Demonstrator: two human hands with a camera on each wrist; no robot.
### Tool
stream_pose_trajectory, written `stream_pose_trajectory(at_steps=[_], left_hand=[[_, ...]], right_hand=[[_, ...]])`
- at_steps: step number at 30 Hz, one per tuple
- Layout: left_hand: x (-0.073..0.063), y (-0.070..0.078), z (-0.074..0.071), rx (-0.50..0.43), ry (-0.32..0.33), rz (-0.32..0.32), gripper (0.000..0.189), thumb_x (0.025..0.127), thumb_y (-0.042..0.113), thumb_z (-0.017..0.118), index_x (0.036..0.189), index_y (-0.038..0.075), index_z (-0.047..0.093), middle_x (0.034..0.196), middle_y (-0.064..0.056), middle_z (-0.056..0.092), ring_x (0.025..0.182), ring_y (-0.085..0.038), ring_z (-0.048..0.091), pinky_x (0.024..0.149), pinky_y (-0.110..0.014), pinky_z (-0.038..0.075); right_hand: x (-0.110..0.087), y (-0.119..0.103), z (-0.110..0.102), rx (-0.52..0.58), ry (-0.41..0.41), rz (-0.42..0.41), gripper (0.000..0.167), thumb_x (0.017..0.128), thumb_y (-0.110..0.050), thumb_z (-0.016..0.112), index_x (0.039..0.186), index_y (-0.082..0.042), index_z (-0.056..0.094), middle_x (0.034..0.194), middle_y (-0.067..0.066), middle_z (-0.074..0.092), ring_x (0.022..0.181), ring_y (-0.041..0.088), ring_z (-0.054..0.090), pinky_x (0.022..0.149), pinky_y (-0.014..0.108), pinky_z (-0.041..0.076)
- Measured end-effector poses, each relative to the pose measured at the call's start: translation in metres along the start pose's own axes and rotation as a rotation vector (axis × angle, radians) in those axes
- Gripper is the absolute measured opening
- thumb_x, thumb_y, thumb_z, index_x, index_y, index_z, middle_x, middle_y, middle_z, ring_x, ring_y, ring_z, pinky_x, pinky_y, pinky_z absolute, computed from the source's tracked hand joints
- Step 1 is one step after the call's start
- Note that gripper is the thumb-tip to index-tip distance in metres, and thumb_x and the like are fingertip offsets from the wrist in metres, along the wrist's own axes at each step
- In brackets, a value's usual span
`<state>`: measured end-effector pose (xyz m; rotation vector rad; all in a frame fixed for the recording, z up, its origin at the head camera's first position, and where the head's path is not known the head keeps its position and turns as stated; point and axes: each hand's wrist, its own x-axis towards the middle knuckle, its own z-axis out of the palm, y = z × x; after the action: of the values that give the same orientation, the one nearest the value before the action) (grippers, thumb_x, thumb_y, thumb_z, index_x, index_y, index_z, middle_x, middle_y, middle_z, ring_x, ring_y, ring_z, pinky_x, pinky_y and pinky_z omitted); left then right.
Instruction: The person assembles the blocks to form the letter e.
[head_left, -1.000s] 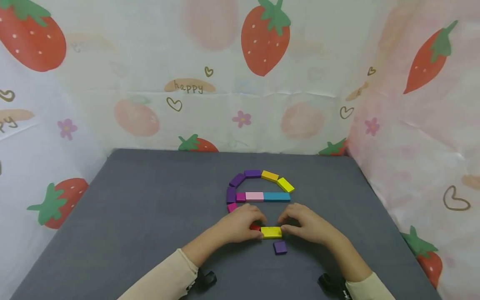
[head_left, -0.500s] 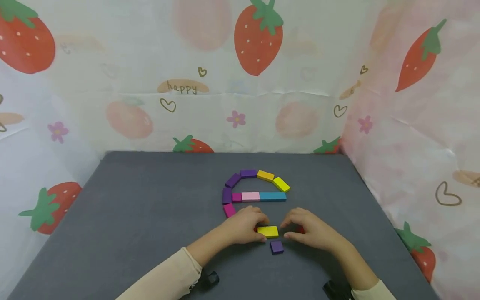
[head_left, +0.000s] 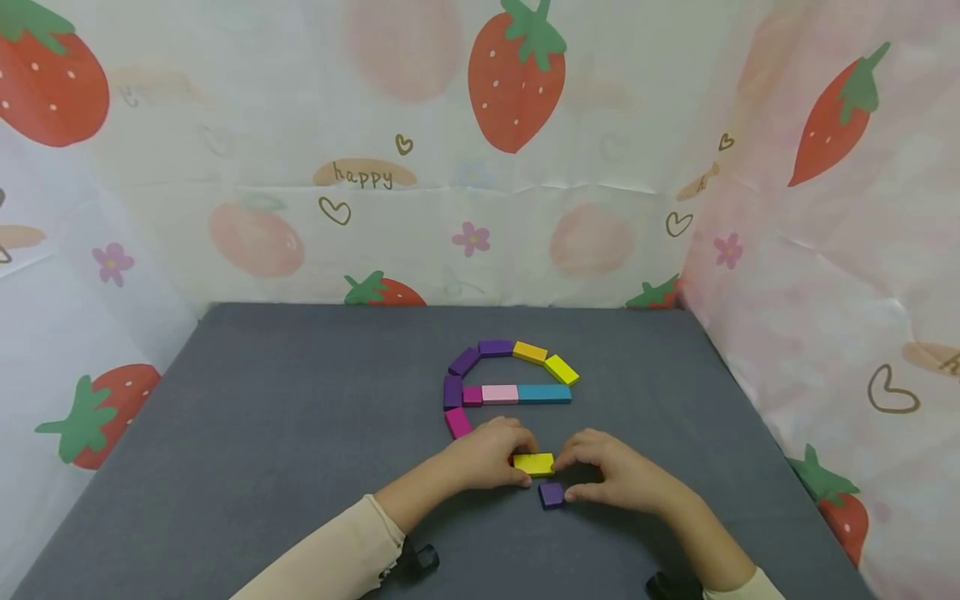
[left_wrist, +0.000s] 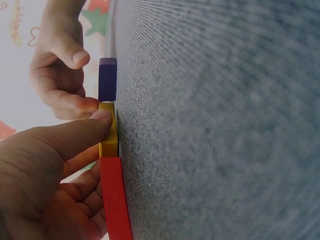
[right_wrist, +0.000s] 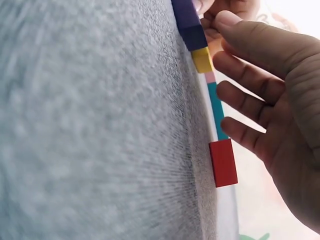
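My left hand pinches a yellow block between thumb and fingers at its left part. A red block lies end to end with the yellow one in the left wrist view; the left hand mostly hides it in the head view. The right hand is spread, its index finger by the yellow block's right end and its thumb close to a small purple block. That purple block lies just in front of the yellow one. Another red block stands near the right fingers in the right wrist view.
Behind the hands, purple blocks, yellow blocks and a magenta block form a curve on the grey table. Across it runs a bar with a pink block and a blue block.
My right hand first drew slightly away from the yellow block, then moved toward me, its thumb coming to the small purple block. The left hand stayed at the yellow block. The head view shifted slightly.
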<state>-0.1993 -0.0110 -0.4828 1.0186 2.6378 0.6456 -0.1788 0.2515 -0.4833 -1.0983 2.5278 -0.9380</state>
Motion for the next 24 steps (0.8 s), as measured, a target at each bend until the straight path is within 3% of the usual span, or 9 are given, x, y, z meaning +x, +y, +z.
stream_pose_trajectory(at_steps=[7,24], left_hand=[[0.0005,-0.0014,-0.0003,-0.024,0.002,0.001,0.032,0.088,0.033,0.083,0.115,0.019,0.073,0.098,0.009,0.060,0.089,-0.006,0.051,0.080,-0.020,0.049],[-0.0010,-0.0026,0.0006,-0.023,0.011,0.015,0.030,0.087,0.031,0.083,0.113,0.018,0.074,0.098,0.009,0.062,0.089,-0.005,0.052,0.084,-0.022,0.050]], right_hand=[[0.0017,0.0003,0.0036,-0.022,-0.028,-0.022,0.033,0.087,-0.032,0.083,0.119,-0.028,0.074,0.117,-0.018,0.065,0.111,0.007,0.056,0.099,0.036,0.050],[0.0027,-0.0025,0.0089,-0.089,-0.082,0.019,0.031,0.088,-0.040,0.080,0.118,-0.036,0.072,0.114,-0.021,0.062,0.109,0.006,0.053,0.099,0.038,0.047]])
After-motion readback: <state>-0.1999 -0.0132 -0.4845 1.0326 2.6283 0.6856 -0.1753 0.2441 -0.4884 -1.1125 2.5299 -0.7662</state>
